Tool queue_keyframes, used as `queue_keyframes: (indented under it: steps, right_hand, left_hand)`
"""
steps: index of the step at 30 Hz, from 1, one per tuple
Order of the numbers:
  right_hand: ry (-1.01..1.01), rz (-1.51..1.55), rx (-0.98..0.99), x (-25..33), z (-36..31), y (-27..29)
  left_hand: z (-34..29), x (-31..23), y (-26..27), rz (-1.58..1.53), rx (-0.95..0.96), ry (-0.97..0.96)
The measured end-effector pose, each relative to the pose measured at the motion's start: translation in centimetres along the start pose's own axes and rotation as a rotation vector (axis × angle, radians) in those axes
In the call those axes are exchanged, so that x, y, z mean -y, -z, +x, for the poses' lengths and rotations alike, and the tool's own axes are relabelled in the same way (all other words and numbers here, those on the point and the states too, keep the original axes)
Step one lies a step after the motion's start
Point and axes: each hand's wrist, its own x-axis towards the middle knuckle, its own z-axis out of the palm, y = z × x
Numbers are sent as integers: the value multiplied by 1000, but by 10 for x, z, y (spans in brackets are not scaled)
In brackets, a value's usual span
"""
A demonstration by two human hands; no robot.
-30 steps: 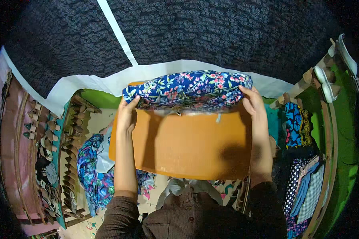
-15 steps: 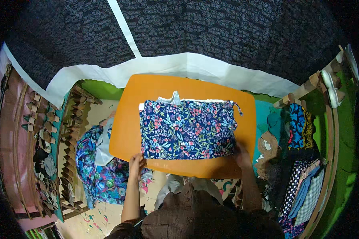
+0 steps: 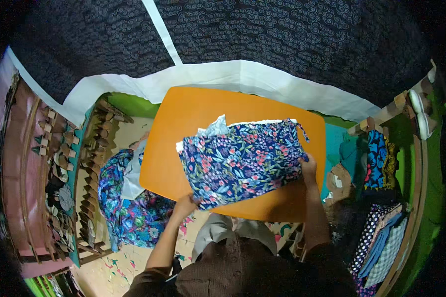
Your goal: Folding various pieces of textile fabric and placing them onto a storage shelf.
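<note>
A folded navy garment with a floral print [image 3: 243, 161] lies tilted on the orange tabletop [image 3: 168, 133]. Its near left corner is pinched in my left hand [image 3: 185, 206], at the table's front edge. My right hand [image 3: 308, 168] grips the right side of the cloth, fingers closed over its edge. A pale grey-white piece [image 3: 214, 126] sticks out along the far edge, next to a strip of white. From the far right corner a thin tie [image 3: 303, 132] of the same print hangs out.
At the left, blue-purple floral cloth [image 3: 129, 213] is heaped beside a wooden rack [image 3: 91, 183]. Folded fabrics [image 3: 379, 242] lie on a shelf at the right. A dark patterned curtain [image 3: 262, 39] with a white border spans the far side. Coloured scraps [image 3: 116, 272] litter the floor.
The near left corner of the garment has come toward me and to the right, turning the cloth askew. My right hand has moved up along its right side and closed on it.
</note>
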Motion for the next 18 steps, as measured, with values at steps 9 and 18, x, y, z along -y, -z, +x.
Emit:
queue_keyframes:
  steps: [9, 18]
  right_hand:
    - [686, -608, 203, 159, -120, -95]
    - [607, -537, 83, 145, -217, -209]
  left_hand:
    - [30, -66, 104, 828, -126, -823]
    - [146, -72, 143, 1275, 260, -1566]
